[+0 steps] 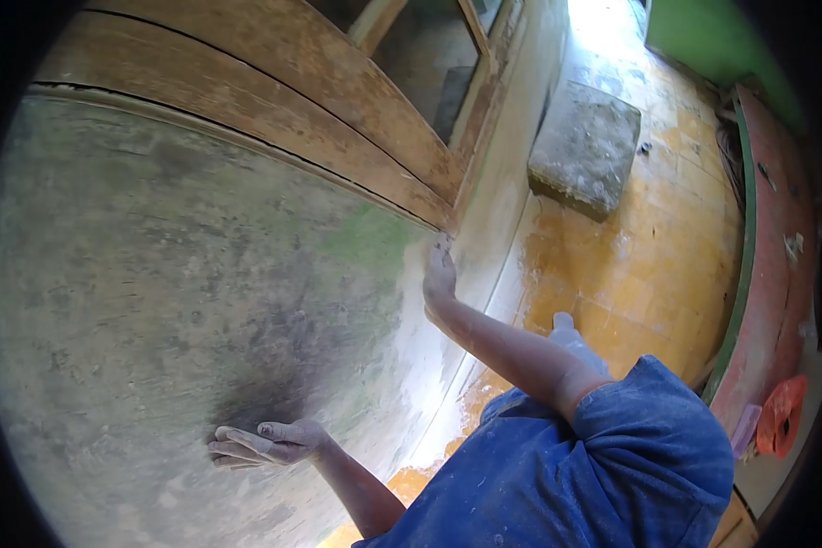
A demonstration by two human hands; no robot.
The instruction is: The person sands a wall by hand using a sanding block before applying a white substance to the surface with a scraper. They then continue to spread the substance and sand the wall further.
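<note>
My left hand (265, 444) is spread almost flat beside the grey-green, patchy wall (183, 274), its fingers and thumb stretched out and coated in pale dust. Nothing shows in it, and a dark shadow lies on the wall just above. Farther up, my right hand (440, 272) rests at the wall by the lower corner of the worn wooden frame (338, 155). Its dusty fingers point upward and look extended, seen from the side, with no object visible in them. Whether my left palm touches the wall is unclear.
A grey, dusty block (584, 146) stands on the yellow tiled floor (667, 247) along the wall. At the right are a red panel with a green edge (776, 256) and a red plastic item (780, 416). Window panes (420, 64) show at the top.
</note>
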